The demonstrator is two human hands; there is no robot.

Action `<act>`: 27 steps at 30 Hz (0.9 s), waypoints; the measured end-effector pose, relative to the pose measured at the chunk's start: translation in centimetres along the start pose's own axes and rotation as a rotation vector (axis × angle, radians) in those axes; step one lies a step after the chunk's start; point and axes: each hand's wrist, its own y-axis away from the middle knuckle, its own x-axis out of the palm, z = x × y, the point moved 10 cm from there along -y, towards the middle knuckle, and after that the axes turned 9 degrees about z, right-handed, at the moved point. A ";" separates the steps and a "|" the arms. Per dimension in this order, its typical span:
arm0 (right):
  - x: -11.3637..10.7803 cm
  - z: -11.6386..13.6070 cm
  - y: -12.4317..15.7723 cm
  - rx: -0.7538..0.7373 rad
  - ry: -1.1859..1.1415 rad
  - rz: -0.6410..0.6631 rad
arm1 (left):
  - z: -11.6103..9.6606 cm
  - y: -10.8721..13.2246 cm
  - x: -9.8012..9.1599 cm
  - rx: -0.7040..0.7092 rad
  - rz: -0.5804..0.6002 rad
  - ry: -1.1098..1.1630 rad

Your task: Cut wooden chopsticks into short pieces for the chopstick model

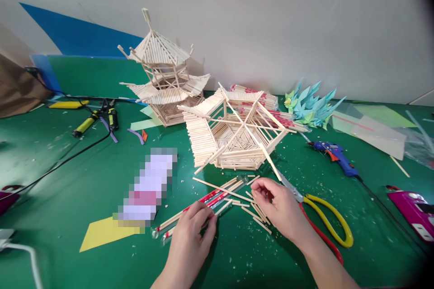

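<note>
My left hand (194,237) is closed, fingers curled over paper-wrapped chopsticks (212,197) with red bands. A short wooden stick (224,207) ends at its thumb; whether it is gripped I cannot tell. My right hand (276,203) is closed in a pinch above several cut sticks (259,212), its fingertips partly hiding whatever they hold. Behind both hands stands a six-sided wooden stick frame (237,137), its roof covered with sticks on the left and open on the right. Large scissors (325,216) with one yellow and one red handle lie beside my right wrist, blades against the frame.
A finished-looking stick pagoda (162,76) stands at the back left. A blue glue gun (335,156) lies right, its cable running to a magenta box (412,212). Also around are yellow-handled pliers (96,119), yellow paper (105,235), folded blue paper pieces (313,104) and packed chopsticks (256,95).
</note>
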 end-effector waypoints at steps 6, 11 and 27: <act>-1.0 -1.5 0.6 0.040 0.102 -0.087 | -0.2 0.5 -0.5 0.026 -0.028 0.028; -0.7 -1.2 0.4 0.024 0.208 -0.122 | -0.5 0.3 -0.7 0.026 -0.044 0.084; 4.4 2.8 -2.9 0.023 0.554 -0.065 | -1.3 0.9 -1.5 0.088 -0.109 0.081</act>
